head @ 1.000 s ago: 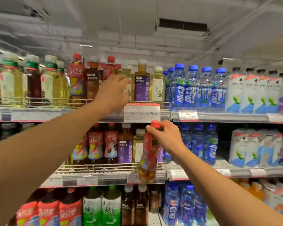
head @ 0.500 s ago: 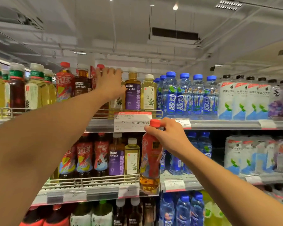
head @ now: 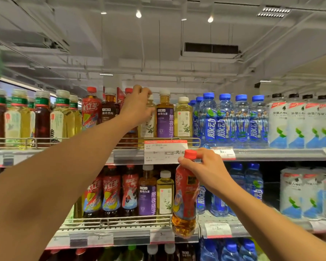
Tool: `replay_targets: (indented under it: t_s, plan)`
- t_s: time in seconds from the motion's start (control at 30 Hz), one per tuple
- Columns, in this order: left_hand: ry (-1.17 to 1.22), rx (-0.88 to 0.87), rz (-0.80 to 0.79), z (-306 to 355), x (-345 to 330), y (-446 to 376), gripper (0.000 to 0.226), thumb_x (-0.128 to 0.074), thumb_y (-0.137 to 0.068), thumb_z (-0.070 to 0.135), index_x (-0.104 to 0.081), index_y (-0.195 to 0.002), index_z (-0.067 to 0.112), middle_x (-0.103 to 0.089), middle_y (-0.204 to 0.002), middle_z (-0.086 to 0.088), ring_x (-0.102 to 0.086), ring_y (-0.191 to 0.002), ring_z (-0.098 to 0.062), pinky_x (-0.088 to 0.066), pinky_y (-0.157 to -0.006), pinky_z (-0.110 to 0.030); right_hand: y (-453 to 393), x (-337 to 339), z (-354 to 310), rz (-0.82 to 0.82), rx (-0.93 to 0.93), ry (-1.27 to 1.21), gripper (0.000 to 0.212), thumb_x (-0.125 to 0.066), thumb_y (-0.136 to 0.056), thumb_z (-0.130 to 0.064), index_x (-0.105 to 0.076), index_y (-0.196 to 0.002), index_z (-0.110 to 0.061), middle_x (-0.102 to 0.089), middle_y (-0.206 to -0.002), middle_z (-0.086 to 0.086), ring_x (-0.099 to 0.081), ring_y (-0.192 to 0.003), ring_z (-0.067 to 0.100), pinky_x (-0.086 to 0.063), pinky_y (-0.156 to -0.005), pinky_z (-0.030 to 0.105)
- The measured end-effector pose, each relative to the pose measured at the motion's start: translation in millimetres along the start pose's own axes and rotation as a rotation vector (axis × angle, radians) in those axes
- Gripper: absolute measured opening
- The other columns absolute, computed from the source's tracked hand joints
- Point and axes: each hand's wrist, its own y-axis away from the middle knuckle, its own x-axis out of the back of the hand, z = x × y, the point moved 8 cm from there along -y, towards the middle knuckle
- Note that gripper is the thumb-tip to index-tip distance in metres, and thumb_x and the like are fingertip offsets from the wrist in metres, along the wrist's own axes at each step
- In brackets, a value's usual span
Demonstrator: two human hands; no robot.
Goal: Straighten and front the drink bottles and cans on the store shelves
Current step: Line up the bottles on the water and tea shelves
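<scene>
Two hands are at work in the head view, both taken relative to the white price card [head: 165, 152] clipped to the edge of the upper shelf [head: 271, 154]. Right hand [head: 201, 169]: just below and right of the card, fingers and thumb clamped on the neck of a red-capped tea bottle [head: 185, 194], immediately under its cap. The bottle hangs roughly upright in front of the lower shelf [head: 120, 236], clear of the rows behind it, its amber base level with that shelf's front rail. Left hand [head: 137, 108]: above and slightly left of the card, reaching into the upper shelf row, fingers curled over the top of a pale yellow tea bottle [head: 148, 123]; the cap is hidden beneath them, so whether they grip it or merely rest on it cannot be told. Right of that bottle stand a purple-labelled bottle [head: 165, 117] and another pale one, both upright with labels forward. Further right of the card, blue-capped water bottles [head: 231, 119] stand upright in a row. Left of the card, red-labelled and green-banded bottles line the upper shelf.
</scene>
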Motion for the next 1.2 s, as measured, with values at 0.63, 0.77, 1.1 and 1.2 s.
replay_targets:
  t_s: [0.63, 0.77, 1.1, 1.2]
  plan:
    - [0.113, 0.026, -0.113, 6, 6, 22, 0.076, -0.072, -0.092, 0.035, -0.03, -0.155, 0.031, -0.053, -0.146, -0.008, -0.043, -0.139, -0.033, -0.046, -0.109, -0.052, 7, -4, -7, -0.044, -0.021, -0.017, 0.045, -0.062, -0.078, -0.072, -0.077, -0.081, -0.029, -0.075, -0.087, -0.012, -0.07, -0.084, 0.009, -0.059, -0.081, 0.047]
    - [-0.142, 0.05, -0.097, 8, 8, 20, 0.077, -0.062, -0.096, 0.047, -0.022, -0.158, 0.024, -0.048, -0.147, -0.019, -0.035, -0.141, -0.04, -0.031, -0.118, -0.055, 8, -1, -12, -0.043, -0.004, -0.009, 0.042, -0.063, -0.079, -0.069, -0.077, -0.078, -0.03, -0.075, -0.084, -0.013, -0.07, -0.082, 0.008, -0.06, -0.079, 0.047]
    - [-0.254, 0.036, -0.15, 1, -7, 4, 0.074, -0.05, -0.101, 0.048, -0.015, -0.159, 0.018, -0.036, -0.158, -0.017, -0.023, -0.149, -0.038, -0.017, -0.123, -0.056, 13, 14, -16, -0.019, 0.018, -0.018, 0.025, -0.07, -0.083, -0.06, -0.079, -0.084, -0.036, -0.073, -0.094, -0.018, -0.069, -0.086, 0.002, -0.058, -0.084, 0.044]
    - [-0.354, -0.015, -0.131, 1, -11, 0, 0.065, -0.047, -0.103, 0.043, -0.02, -0.157, 0.016, -0.04, -0.153, -0.016, -0.03, -0.144, -0.037, -0.025, -0.119, -0.054, 14, 14, -16, -0.02, 0.021, 0.006, 0.046, -0.063, -0.077, -0.07, -0.078, -0.084, -0.026, -0.073, -0.092, -0.014, -0.069, -0.085, 0.004, -0.058, -0.082, 0.044]
